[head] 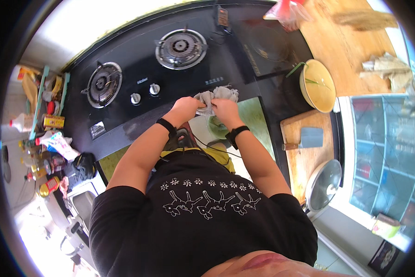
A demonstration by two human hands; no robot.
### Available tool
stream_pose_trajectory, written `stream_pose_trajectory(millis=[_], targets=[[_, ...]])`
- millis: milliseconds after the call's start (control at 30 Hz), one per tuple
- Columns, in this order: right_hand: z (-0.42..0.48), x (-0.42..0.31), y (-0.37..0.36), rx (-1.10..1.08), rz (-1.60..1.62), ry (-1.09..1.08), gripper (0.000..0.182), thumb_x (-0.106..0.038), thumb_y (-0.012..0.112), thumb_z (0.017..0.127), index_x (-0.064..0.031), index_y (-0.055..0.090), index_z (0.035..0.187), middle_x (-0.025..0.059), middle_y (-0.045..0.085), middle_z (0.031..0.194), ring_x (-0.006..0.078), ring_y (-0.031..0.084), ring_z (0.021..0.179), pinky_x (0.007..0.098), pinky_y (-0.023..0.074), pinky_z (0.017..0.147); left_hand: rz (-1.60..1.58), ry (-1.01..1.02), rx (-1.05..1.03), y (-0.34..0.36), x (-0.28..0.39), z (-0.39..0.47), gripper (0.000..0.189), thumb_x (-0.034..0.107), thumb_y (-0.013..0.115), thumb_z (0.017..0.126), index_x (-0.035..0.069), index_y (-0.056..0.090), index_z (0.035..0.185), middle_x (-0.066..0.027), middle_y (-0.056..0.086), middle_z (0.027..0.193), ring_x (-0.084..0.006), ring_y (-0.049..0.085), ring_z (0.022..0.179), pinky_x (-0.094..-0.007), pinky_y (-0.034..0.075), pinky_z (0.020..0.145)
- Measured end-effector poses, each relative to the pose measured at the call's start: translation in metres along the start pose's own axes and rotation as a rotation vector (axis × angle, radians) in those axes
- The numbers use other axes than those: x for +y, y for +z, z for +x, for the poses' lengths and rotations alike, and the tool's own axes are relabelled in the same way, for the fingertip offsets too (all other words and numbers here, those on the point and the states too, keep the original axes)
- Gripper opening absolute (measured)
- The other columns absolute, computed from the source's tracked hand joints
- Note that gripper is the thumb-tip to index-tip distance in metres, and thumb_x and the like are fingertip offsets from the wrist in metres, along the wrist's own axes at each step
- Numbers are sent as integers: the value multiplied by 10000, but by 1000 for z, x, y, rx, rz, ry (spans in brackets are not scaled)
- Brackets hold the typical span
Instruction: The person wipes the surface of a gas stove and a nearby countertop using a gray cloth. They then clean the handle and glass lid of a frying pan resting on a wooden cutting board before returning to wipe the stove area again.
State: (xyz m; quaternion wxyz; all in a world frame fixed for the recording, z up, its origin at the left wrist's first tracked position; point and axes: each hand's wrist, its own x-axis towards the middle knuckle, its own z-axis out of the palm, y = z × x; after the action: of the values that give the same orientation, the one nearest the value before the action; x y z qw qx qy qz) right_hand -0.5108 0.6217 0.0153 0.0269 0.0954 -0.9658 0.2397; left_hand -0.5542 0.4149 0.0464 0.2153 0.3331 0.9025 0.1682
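Observation:
Both hands are close together at the front edge of the black gas stove [179, 81]. My left hand [186, 108] grips one side of a bunched grey cloth [207, 103]. The other side is in my right hand [227, 110], and a crumpled end sticks up beyond the knuckles. Parts of the cloth are hidden by my fingers. Below the cloth, near the floor, a green basin or bin [217, 127] shows between my arms. Two white control knobs, the left one [135, 98] and the right one [154, 89], lie forward and left of my hands.
Two burners, one left [103, 85] and one at the back [181, 49], sit on the stove. At right are a yellow bowl [327, 86] with green stalks, a cleaver [311, 137] on a wooden board [292, 166], and a glass lid [324, 188]. Bottles and jars [51, 164] crowd the left.

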Motion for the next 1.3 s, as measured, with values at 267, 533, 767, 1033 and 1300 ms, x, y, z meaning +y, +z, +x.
stream_pose_trajectory(millis=[267,533,767,1033,1300], targets=[[31,-48,-1,382,9,-92,395,-30,632,812,-97,661,1200,149,599,1254,335,559,1168,490,431,1002,163,-73,510,-11,-14,-30,549,43,594,834,181,573,1365,-120,471,1468,-312,459,1352,-450,405,1088],[64,1,41,17,-205,-103,553,-257,588,949,22,487,1416,272,440,1494,447,387,1400,523,242,1201,258,-174,287,38,-35,-4,589,128,530,911,138,448,1494,-150,310,1610,-333,281,1497,-491,194,1227],[117,8,41,-95,-313,124,696,-383,563,936,-2,401,1495,360,344,1519,524,309,1419,557,191,1204,154,-128,246,32,-23,36,623,196,536,936,48,375,1520,-160,319,1605,-364,258,1500,-517,172,1226],[158,24,21,-375,-320,231,784,-408,508,928,-19,272,1567,342,140,1606,535,113,1486,553,80,1227,147,-312,67,17,10,67,762,273,542,928,53,235,1590,-152,140,1673,-349,101,1549,-502,61,1244],[166,44,26,-389,-298,144,825,-437,517,915,-21,246,1575,321,82,1626,516,57,1502,547,53,1232,150,-351,38,2,23,69,908,437,630,870,45,231,1585,-161,158,1663,-367,114,1540,-514,85,1240]])
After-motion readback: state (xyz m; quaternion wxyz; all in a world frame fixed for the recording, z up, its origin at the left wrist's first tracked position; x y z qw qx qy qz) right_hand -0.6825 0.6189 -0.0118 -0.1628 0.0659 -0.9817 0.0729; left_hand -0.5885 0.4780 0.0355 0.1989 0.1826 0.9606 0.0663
